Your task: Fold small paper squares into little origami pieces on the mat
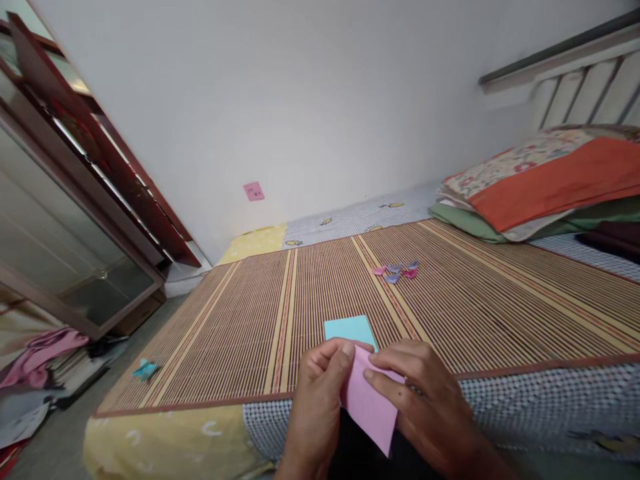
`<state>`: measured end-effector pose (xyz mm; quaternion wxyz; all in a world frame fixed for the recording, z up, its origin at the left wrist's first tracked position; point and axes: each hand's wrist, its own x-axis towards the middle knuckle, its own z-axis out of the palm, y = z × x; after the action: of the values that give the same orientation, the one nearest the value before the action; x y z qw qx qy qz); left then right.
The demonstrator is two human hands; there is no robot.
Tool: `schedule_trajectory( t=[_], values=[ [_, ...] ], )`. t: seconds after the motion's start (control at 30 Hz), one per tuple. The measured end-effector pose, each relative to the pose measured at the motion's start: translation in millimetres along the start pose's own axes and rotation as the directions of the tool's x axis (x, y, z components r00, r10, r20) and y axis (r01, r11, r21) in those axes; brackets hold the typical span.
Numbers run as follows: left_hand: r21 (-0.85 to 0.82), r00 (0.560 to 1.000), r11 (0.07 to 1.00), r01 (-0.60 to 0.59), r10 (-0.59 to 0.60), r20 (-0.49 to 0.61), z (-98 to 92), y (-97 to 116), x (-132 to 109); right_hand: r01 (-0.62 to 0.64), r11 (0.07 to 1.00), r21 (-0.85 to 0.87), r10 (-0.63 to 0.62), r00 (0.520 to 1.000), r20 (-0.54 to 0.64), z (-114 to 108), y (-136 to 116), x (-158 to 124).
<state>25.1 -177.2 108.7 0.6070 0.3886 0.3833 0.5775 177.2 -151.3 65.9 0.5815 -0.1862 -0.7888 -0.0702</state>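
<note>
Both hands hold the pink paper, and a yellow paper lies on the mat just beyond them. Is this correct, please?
One colour is wrong: the head view shows light blue paper on the mat, not yellow. The left hand and right hand do hold the pink paper.

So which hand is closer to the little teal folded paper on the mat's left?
Left. The left hand is well to the right of the teal folded paper, not touching it; the right hand is even farther right. Both hold the pink sheet.
</note>
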Motion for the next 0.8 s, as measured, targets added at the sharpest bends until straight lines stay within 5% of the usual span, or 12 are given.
schedule_trajectory(
  t=[0.37, 0.57, 0.67, 0.8],
  values=[
    [0.046, 0.998, 0.999, 0.001, -0.004, 0.063, -7.7, 2.1, 0.6, 0.000, 1.000, -0.008, -0.001, 0.999, -0.040, 0.3, 0.4, 6.1],
    [0.022, 0.994, 0.998, -0.052, 0.054, -0.092, -8.3, 4.3, 1.9, -0.145, 0.988, 0.050, 0.150, 0.981, -0.120, 3.8, -0.4, 4.1],
    [0.056, 0.981, 0.993, -0.106, 0.113, -0.158, -9.8, 5.2, 2.1, -0.420, 0.887, 0.194, 0.453, 0.872, -0.184, 5.7, 0.3, 3.9],
    [0.108, 0.955, 0.974, -0.200, 0.218, -0.201, -9.9, 2.5, 2.8, -0.632, 0.661, 0.405, 0.682, 0.731, 0.026, 7.2, 2.1, 8.3]
  ],
)
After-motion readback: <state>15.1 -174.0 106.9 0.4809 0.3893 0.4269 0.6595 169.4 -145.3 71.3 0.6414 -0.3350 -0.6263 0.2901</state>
